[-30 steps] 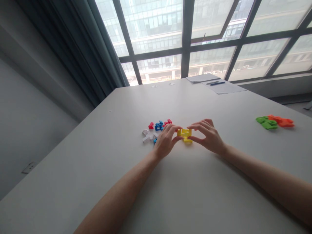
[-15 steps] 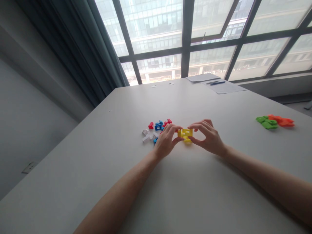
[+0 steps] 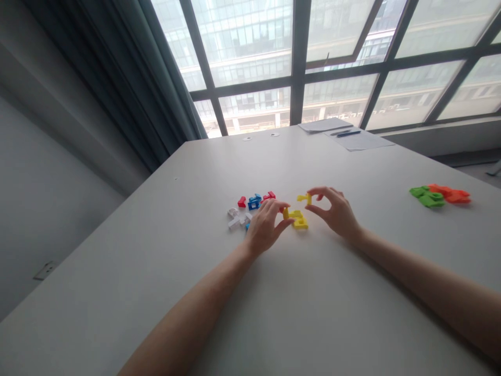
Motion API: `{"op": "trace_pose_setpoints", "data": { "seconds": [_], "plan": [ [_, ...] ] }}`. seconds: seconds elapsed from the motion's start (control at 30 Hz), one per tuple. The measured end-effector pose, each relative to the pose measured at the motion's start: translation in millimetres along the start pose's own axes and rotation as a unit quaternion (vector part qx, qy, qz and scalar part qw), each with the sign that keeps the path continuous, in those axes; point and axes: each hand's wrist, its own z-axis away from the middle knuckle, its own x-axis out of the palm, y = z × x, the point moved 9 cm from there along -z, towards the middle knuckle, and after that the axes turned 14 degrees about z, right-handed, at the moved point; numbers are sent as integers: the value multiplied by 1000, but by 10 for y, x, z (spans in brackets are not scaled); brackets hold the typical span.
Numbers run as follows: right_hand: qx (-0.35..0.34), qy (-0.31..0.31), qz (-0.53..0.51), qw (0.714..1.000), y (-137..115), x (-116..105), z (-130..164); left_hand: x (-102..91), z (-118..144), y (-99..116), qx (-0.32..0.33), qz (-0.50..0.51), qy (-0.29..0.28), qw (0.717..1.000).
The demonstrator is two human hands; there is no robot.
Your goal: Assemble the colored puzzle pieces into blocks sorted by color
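Note:
My left hand point(image 3: 265, 226) pinches the left end of a yellow puzzle block point(image 3: 296, 219) that rests on the white table point(image 3: 297, 292). My right hand point(image 3: 335, 212) holds a small yellow piece point(image 3: 304, 198) between thumb and forefinger, lifted just above the block and apart from it. Loose red pieces point(image 3: 268, 196), blue pieces point(image 3: 254, 202) and white pieces point(image 3: 235, 219) lie just left of my left hand, partly hidden behind its fingers.
Green pieces point(image 3: 426, 197) and orange pieces point(image 3: 450, 194) lie far right on the table. Sheets of paper point(image 3: 344, 133) with a pen point(image 3: 348, 133) sit at the far edge below the window. A dark curtain point(image 3: 129, 89) hangs at the left.
The yellow block was held whole between both hands. My right hand has pulled a small yellow piece off it and lifted it up; my left hand stays on the rest.

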Motion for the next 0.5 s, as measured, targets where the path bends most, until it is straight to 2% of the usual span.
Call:
{"op": "trace_pose_setpoints", "data": {
  "seconds": [0.1,0.17,0.3,0.5],
  "plan": [
    [64,-51,-13,997,203,159,3,89,2,93,30,-15,-51,998],
    [83,-82,-13,993,272,245,19,157,15,143,50,-31,-86,995],
    [77,-121,18,990,287,335,47,267,47,146,58,-72,-141,986],
    [52,-119,25,991,247,338,43,304,54,84,32,-95,-166,981]
  ]
}}
